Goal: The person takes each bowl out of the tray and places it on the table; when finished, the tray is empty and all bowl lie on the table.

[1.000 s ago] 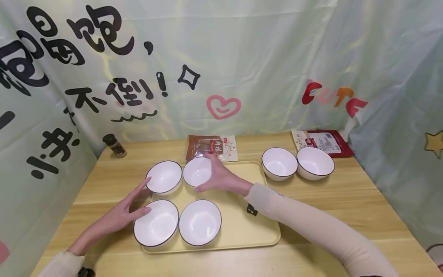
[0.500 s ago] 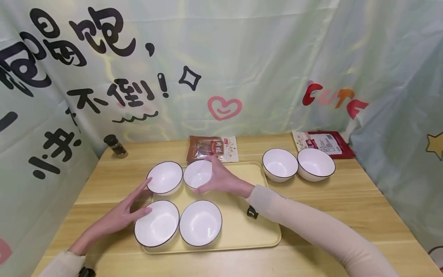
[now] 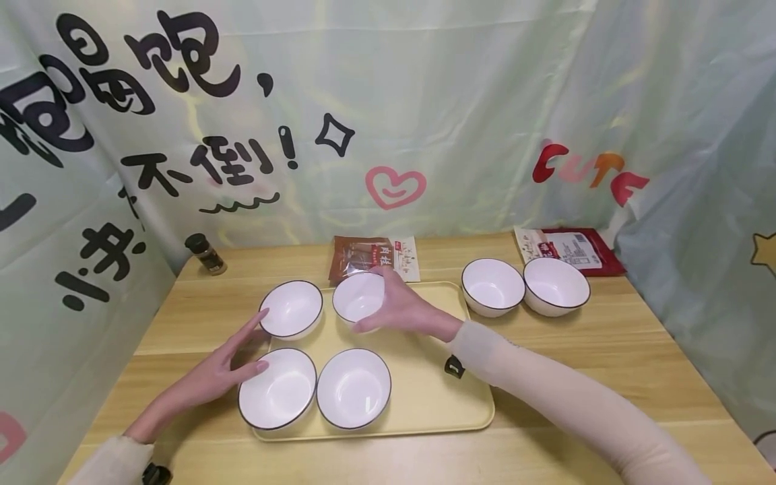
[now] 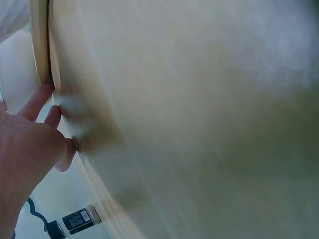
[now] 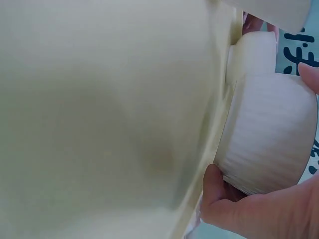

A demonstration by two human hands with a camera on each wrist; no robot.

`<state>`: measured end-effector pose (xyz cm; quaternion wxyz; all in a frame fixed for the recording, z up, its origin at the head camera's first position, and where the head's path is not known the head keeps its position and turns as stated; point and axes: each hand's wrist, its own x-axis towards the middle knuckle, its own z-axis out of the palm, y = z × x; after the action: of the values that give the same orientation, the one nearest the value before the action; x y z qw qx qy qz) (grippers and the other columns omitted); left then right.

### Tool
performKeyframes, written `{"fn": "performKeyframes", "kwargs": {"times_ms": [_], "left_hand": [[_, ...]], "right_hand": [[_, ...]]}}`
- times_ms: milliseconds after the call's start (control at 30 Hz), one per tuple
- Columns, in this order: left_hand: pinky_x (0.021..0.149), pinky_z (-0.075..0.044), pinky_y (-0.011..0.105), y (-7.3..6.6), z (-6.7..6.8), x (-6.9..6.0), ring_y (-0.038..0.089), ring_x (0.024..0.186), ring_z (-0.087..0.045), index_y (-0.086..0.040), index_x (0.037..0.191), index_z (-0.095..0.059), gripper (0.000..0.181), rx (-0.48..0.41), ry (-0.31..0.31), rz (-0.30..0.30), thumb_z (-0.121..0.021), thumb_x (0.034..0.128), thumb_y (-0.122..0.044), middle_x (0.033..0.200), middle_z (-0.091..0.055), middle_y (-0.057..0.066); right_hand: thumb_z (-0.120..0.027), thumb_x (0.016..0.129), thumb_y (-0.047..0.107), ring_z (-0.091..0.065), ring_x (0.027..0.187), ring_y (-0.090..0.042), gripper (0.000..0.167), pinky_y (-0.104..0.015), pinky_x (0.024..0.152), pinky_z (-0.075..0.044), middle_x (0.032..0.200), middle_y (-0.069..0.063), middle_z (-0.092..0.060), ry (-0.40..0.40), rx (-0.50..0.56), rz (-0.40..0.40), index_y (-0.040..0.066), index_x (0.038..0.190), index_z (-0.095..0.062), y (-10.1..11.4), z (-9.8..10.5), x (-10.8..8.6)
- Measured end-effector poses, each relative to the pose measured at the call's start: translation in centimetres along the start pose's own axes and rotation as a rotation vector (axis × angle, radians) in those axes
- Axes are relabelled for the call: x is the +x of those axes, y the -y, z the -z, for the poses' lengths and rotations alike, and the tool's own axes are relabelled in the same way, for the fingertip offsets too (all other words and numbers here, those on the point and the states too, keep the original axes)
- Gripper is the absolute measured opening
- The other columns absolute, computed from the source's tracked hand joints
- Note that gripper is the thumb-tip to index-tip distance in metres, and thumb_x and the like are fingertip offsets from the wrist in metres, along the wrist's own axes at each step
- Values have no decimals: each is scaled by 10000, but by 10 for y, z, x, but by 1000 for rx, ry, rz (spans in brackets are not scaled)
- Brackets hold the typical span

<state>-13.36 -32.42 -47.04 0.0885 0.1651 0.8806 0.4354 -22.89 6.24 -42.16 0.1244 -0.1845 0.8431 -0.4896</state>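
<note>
In the head view, my right hand grips a white, dark-rimmed bowl at the back of the yellow tray. The right wrist view shows the ribbed outside of this bowl between thumb and fingers. My left hand has its fingers spread at the tray's left side. Its forefinger touches the back-left bowl, and its thumb lies at the rim of the front-left bowl. Beside that one stands another bowl, its rim touching or nearly touching.
Two more bowls, one beside the other, stand off the tray's back-right corner. Behind them lies a red-and-white packet. A brown spice packet lies behind the tray. A black-capped spice jar lies tilted at the back left.
My right hand has shifted the back bowl a little to the right, widening its gap from the back-left bowl. The left hand stays in place.
</note>
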Motion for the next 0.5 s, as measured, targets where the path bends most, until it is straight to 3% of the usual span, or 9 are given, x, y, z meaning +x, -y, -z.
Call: {"fn": "performKeyframes", "kwargs": {"times_ms": [100, 300, 500], "left_hand": [[1144, -183, 851, 1, 0, 0, 514, 1565, -275, -397, 1761, -148, 929, 1, 0, -3, -742, 1064, -240, 1690, -391, 239], [1131, -181, 868, 0, 1, -1, 528, 1574, -242, -397, 1762, -145, 929, 13, -2, 8, -740, 1064, -249, 1769, -237, 221], [1142, -193, 851, -1, 0, -1, 521, 1561, -284, -395, 1762, -147, 925, 9, 2, 10, -739, 1066, -253, 1703, -365, 243]], "right_hand": [[-1062, 652, 311, -571, 1277, -315, 1274, -501, 1084, -509, 1473, -181, -518, -13, 14, 3, 28, 1641, -311, 1, 6, -4], [-1057, 661, 318, -563, 1293, -324, 1284, -513, 1071, -518, 1500, -173, -504, -26, 25, -20, 60, 1659, -291, 2, 20, -10], [-1052, 657, 335, -549, 1326, -366, 1295, -553, 1080, -508, 1559, -193, -468, -58, 37, -32, 72, 1667, -285, 0, 37, -17]]}}
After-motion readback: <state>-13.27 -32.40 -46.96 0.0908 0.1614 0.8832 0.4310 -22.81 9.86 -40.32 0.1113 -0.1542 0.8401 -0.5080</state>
